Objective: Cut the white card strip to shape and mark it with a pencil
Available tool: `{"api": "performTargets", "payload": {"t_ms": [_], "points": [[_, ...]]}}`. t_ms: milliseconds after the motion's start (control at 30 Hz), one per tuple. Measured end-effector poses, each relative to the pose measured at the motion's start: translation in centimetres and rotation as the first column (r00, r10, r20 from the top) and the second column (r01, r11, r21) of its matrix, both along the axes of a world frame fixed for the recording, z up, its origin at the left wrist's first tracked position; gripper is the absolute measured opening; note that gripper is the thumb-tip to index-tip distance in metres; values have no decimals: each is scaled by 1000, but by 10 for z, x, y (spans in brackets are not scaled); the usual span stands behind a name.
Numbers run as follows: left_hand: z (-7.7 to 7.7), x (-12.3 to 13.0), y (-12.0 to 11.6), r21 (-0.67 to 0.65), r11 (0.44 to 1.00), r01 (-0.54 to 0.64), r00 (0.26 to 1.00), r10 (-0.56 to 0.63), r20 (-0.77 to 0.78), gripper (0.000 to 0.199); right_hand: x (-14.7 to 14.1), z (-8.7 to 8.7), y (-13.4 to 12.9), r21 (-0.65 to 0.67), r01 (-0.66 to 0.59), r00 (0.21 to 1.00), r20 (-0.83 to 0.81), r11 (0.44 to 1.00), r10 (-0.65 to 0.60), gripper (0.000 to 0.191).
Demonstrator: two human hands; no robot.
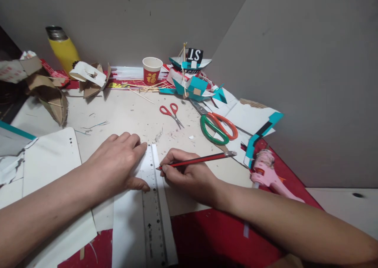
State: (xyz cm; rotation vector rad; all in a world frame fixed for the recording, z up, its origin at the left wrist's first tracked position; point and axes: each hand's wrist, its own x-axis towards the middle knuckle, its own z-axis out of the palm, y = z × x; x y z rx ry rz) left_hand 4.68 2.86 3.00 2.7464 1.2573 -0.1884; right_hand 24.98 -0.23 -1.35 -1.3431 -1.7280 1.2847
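A clear ruler (156, 220) lies lengthwise on a strip of white card (126, 224) in front of me. My left hand (118, 163) presses on the ruler's upper part and the card, its thumb spread from the other fingers. In my right hand (186, 175) is a red and black pencil (201, 158), pinched near its point. The pencil tip is at the ruler's right side, on or just above the white surface. Fingers of my left hand cover part of the ruler's left edge.
Small red scissors (173, 114) and large scissors (218, 128) lie beyond my hands. A paper cup (152, 71), a yellow bottle (63, 51) and paper boats (191, 84) stand at the back. The pink glue gun (267, 171) is at the right.
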Motion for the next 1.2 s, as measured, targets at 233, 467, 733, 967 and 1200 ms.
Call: {"api": "performTargets", "payload": {"t_ms": [233,467,733,967,1200], "points": [[2,1,-1,-7,1000,-6,1000,6,-12,70,0,-1,0,59,-4,1000,23,998,3,8],[1,1,-1,-2,1000,-1,1000,1,-8,70,0,-1,0,76,-2,999,37,997,0,8],[-1,1,1,3,1000,4,1000,-4,-8,73,-1,0,0,136,-14,997,71,991,4,9],[-1,1,0,16,1000,7,1000,-7,-6,72,-2,4,0,152,-38,993,117,988,21,10],[-1,1,1,17,1000,9,1000,-9,-12,71,-2,7,0,164,-58,992,123,985,38,10]]}}
